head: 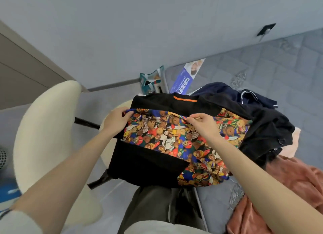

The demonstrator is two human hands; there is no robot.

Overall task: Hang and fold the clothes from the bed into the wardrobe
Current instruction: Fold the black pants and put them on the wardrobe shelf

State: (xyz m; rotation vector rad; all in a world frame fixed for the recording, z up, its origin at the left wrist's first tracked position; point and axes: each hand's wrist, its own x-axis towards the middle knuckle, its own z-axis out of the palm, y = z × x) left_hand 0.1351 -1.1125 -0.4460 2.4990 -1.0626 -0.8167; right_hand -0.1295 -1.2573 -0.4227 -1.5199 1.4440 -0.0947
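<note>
A teddy-bear print garment (167,137) lies spread over a black garment (146,165) with an orange neck tab, at the bed's corner. My left hand (117,122) grips the print garment's blue top edge at its left end. My right hand (204,124) pinches the same edge further right. Both arms reach forward from the bottom of the view. Dark navy and black clothes (262,129) are heaped to the right on the grey mattress (288,68). A rust-coloured garment (288,190) lies at the lower right. No wardrobe is in view.
A cream upholstered chair (52,129) stands at the left, close to the bed corner. A patterned bag (152,80) sits on the floor by the wall, beside a blue label (185,78) on the mattress. A black wall socket (266,29) is at the upper right.
</note>
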